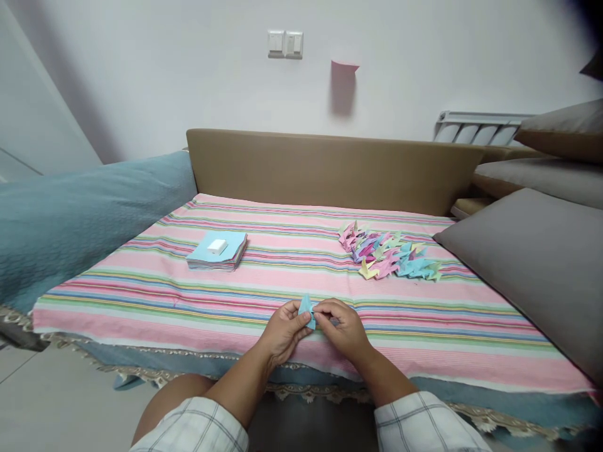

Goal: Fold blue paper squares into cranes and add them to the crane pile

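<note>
A small folded piece of light blue origami paper is held between both hands above the front part of the striped cloth. My left hand grips it from the left, thumb pressed on its face. From the right, my right hand pinches its edge with thumb and fingertips. Farther back to the right lies a pile of folded paper cranes in pink, purple, yellow, blue and green. A stack of square paper sheets, blue on top, sits at the left with a small white block on it.
The pink striped cloth covers the sofa seat. Grey cushions are heaped at the right, a blue-covered armrest stands at the left, and a brown backrest rises behind. A pink paper sticks out from the wall near switches.
</note>
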Demonstrator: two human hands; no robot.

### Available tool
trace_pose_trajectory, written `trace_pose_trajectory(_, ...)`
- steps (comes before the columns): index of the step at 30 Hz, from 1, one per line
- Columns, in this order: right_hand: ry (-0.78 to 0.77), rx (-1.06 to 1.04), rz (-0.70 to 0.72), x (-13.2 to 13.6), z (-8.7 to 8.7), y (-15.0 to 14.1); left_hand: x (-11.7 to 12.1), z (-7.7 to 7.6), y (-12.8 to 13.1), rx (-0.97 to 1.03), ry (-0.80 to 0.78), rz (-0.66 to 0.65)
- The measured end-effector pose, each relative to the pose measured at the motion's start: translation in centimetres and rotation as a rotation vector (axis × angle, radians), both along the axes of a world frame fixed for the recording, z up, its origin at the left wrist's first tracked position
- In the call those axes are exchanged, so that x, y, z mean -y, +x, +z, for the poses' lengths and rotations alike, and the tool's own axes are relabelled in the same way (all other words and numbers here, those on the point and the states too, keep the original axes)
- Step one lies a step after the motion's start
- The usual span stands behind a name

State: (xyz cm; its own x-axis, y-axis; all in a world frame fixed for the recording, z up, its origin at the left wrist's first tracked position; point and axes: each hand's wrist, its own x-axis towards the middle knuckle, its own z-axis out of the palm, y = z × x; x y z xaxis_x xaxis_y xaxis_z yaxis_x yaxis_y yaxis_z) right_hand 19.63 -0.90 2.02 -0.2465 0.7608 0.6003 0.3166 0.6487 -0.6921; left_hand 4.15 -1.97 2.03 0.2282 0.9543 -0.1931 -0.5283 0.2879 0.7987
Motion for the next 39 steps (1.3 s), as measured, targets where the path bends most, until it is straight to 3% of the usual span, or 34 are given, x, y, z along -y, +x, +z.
trace_pose_trajectory(6, -0.076, -0.019, 0.034, 0.1, 0.0, -0.1, -0.1, 0.0, 0.1, 0.056, 0.029, 0.0)
trace_pose_trajectory(12, -0.333, -0.202, 0.024, -0.2, -1.0, -0.5, -0.2, -0.1, 0.0, 0.064, 0.036, 0.018)
trace_pose_trajectory(17, -0.445, -0.282, 0.063, -0.1, -1.0, -0.9, -0.1, 0.0, 0.1, 0.089, 0.068, 0.023)
trace_pose_trajectory(25, -0.381, -0.177, 0.007, 0.1, -0.9, -1.5, 0.1, -0.1, 0.5, 0.166, 0.1, 0.057)
trace_pose_trajectory(39, -0.383, -0.098, 0.031, 0.5, -0.4, -1.6, 0.1, 0.3, 0.6, 0.08, 0.1, 0.105)
